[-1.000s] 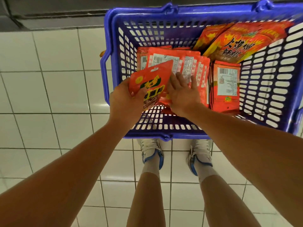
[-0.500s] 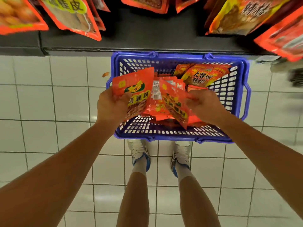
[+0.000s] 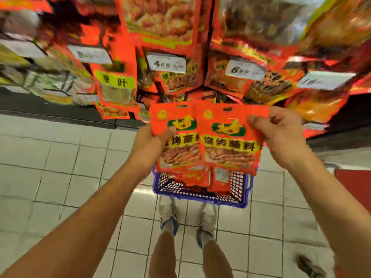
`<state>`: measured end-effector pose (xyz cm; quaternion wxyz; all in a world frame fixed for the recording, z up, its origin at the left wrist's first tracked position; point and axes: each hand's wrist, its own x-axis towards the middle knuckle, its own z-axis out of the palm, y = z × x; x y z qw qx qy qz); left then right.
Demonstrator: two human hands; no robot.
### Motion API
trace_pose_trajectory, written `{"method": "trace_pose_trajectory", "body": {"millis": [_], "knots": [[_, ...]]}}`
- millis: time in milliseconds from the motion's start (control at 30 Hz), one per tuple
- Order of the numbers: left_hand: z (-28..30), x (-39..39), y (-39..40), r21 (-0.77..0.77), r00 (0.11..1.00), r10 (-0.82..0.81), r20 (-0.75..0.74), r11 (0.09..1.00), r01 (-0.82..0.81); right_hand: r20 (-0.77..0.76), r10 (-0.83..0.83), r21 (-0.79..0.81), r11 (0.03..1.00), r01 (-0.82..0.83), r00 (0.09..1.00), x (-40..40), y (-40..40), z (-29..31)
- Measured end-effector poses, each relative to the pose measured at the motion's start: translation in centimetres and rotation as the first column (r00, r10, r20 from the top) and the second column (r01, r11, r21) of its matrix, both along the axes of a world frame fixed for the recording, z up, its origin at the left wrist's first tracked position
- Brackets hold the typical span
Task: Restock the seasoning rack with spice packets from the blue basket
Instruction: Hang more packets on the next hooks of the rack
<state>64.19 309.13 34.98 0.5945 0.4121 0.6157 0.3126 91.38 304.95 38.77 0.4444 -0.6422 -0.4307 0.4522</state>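
- Two red spice packets side by side at frame centre, faces toward the camera, hang-holes up: left packet, right packet. The right one overlaps the left one's right edge.
- Left hand grips the left packet at its left edge, thumb curled over the front, other fingers hidden behind.
- Right hand pinches the right packet's upper right edge, fingers curled onto the front.
- Blue basket on the tiled floor just below the packets, lower centre; more red packets stand inside, partly hidden.
- Seasoning rack fills the upper frame, blurred: hanging red packets, white price tags.
- Person's shoes just below the basket.
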Motion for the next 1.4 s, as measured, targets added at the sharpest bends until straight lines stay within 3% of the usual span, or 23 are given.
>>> {"method": "trace_pose_trajectory", "body": {"millis": [267, 500, 633, 800, 1033, 1267, 1400], "knots": [[21.5, 1.8, 0.8, 0.178, 0.973, 0.060, 0.225, 0.979, -0.101, -0.036, -0.273, 0.249, 0.929, 0.274, 0.961, 1.4, 2.1, 21.0], [37.3, 1.4, 2.4, 0.479, 0.973, 0.000, 0.231, 0.871, -0.113, -0.085, -0.226, 0.483, 0.842, 0.238, 0.970, 1.2, 3.6, 35.9], [43.6, -0.7, 3.8, 0.589, 0.974, 0.041, 0.222, 0.791, -0.168, 0.000, -0.206, 0.600, 0.783, 0.165, 0.979, -0.2, 4.4, 42.7], [49.8, -3.8, 5.6, 0.675, 0.959, 0.024, 0.282, 0.706, -0.216, 0.018, -0.212, 0.702, 0.698, 0.138, 0.977, -2.2, 6.1, 49.4], [55.2, -7.8, 9.6, 0.730, 0.932, -0.058, 0.357, 0.640, -0.239, 0.020, -0.353, 0.803, 0.563, 0.196, 0.935, -6.0, 10.3, 56.4], [57.4, -9.6, 13.5, 0.771, 0.942, -0.126, 0.311, 0.612, -0.172, 0.119, -0.422, 0.805, 0.571, 0.161, 0.899, -11.2, 14.9, 59.7], [58.3, -8.9, 14.9, 0.744, 0.932, -0.170, 0.321, 0.655, -0.136, 0.128, -0.431, 0.757, 0.624, 0.193, 0.893, -13.2, 17.0, 61.0]]}}
